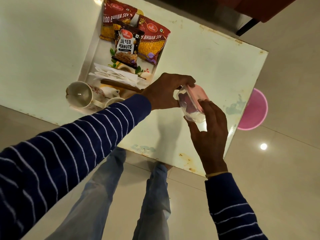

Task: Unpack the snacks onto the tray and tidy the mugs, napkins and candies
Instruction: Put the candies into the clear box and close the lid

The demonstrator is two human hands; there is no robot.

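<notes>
Both hands on clear box (191, 105), contents blurred, 2nd mug (113, 101) half-hidden by sleeve

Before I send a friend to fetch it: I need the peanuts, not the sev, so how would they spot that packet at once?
Look at the white tray on the pale table; three snack packets lie at its far end. The salted peanuts packet lies on top, between the two red sev packets. It alone is black and smaller, with pictured peanuts.
</notes>
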